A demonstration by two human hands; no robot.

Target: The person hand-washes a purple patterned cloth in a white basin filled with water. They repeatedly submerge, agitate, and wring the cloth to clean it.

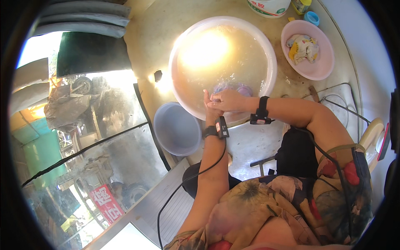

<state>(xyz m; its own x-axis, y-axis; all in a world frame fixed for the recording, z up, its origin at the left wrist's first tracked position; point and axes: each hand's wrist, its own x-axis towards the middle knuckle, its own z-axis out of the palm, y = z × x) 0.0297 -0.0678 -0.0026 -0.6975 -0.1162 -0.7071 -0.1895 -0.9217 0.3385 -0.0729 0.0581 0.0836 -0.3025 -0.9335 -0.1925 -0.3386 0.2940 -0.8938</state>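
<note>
A large white plastic basin [271, 72] filled with cloudy water stands before me. At its near rim my left hand [212, 103] is turned palm up with the thumb raised. My right hand [232, 100] lies across it, its fingertips against the left palm. Just beyond my right hand, a wet purple and blue cloth [244, 90] shows in the water. My hands hide part of this cloth, so whether either one grips it is unclear.
A pale blue bucket [177, 128] stands left of the basin. To the right, a pink basin [323, 67] holds a patterned cloth [303, 48]. A white tub [269, 7], a yellow container [300, 5] and a small blue cup [311, 18] stand at the back. Cables run from both wrist devices.
</note>
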